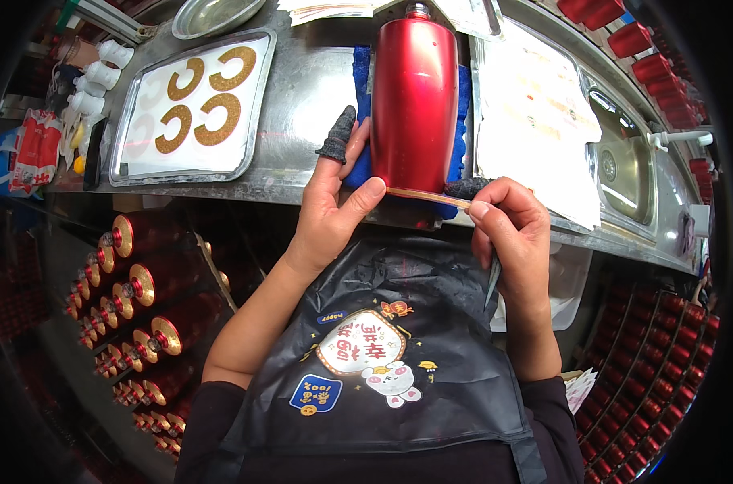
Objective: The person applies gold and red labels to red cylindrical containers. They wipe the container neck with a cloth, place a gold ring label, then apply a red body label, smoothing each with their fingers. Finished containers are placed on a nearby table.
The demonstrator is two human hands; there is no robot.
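Note:
A glossy red bottle (416, 101) lies on a blue cloth (362, 68), its neck pointing away from me and its base towards me. Across its lower end runs a thin gold strip (427, 195). My left hand (330, 189) grips the bottle's lower left side, thumb at the strip's left end, and dark fabric wraps its index finger. Between thumb and fingers, my right hand (512, 234) pinches the strip's right end. A pointed grey tool, apparently tweezers (493, 278), sticks out below that hand. Dark fabric also covers one right fingertip, beside the bottle.
On the left, a metal tray (258, 105) carries gold C-shaped pieces on white sheets. White sheets (536, 121) lie right of the bottle, before a sink (624, 173). A metal bowl (213, 16) stands at the back. Racked red bottles (141, 347) fill both sides below the counter.

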